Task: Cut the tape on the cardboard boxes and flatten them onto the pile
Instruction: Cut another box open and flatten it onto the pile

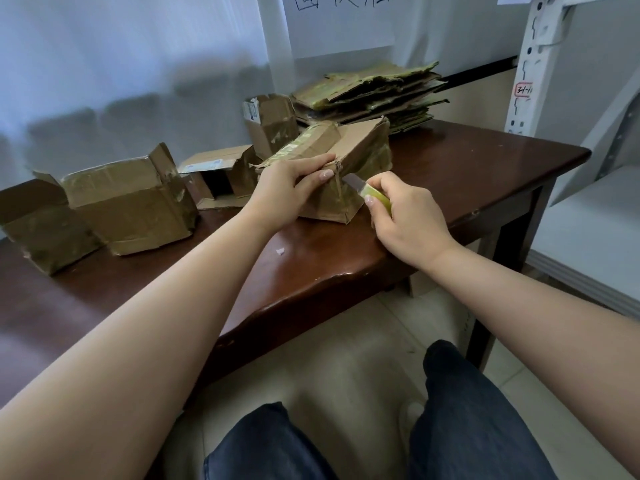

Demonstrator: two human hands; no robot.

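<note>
Dark wooden table (467,168); pile of flattened cardboard (374,95) at far edge. Taped cardboard box (349,157) mid-table, tilted. Left hand (291,185) grips its near top corner. Right hand (408,220) curled round yellow-green utility knife (372,194), blade against box's taped edge.

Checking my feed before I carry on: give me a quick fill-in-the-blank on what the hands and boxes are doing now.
1. The right hand grips a ____ with a yellow-green handle.
2. The left hand steadies the box from its ____ edge.
3. The pile of flattened cardboard lies at the table's ____ end.

Missing: knife; top; far
</note>
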